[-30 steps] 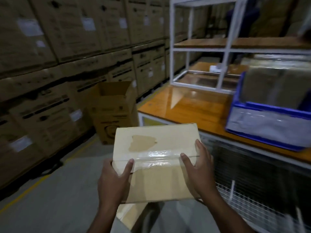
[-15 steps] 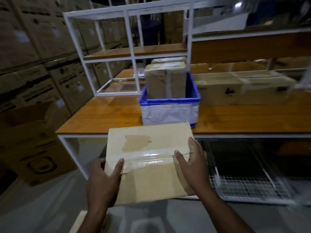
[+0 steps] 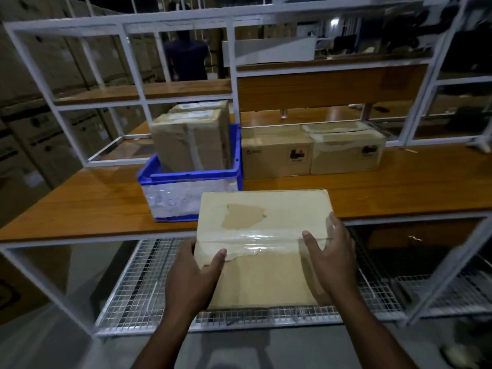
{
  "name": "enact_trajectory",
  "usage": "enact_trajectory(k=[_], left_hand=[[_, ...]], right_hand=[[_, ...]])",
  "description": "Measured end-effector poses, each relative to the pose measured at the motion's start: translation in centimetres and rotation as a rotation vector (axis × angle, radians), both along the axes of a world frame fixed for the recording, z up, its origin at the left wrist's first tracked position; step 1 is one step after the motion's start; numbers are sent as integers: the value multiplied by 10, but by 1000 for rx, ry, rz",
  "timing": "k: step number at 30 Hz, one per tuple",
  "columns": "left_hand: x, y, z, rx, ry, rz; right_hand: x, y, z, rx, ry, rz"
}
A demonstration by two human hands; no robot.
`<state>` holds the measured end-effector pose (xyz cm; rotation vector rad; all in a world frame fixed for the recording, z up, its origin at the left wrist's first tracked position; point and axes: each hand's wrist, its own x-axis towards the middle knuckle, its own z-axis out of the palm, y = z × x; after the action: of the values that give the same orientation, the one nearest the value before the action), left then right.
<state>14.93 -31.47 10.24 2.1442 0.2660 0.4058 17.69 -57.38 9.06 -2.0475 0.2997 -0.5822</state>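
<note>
I carry a flat cardboard box sealed with clear tape, a torn patch on its top face. My left hand grips its left edge with the thumb over the top. My right hand grips the right edge, thumb on the tape. The box hangs in front of the wooden table, over its front edge and the wire mesh shelf below.
A blue bin holding taped boxes stands on the table just behind my box. Two cardboard boxes sit to its right. A white metal frame rises over the table. Stacked cartons line the left. A person stands behind the rack.
My view has swung right from the carton wall until it faces the table squarely. The box stays in both hands with the same grip, now closer to the table's front edge.
</note>
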Motion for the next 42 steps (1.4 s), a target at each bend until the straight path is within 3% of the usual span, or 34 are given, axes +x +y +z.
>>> enact_trajectory(k=[9, 16, 27, 35, 42], left_hand=[[78, -69, 8, -41, -93, -162], [163, -110, 17, -67, -162, -270], [273, -126, -2, -49, -76, -310], [318, -137, -2, 53, -90, -277], [334, -157, 3, 245, -80, -223]], right_hand=[[67, -69, 3, 1, -46, -77], [139, -111, 18, -116, -7, -109], [229, -127, 20, -197, 44, -108], [290, -131, 30, -368, 161, -46], [337, -140, 36, -483, 145, 35]])
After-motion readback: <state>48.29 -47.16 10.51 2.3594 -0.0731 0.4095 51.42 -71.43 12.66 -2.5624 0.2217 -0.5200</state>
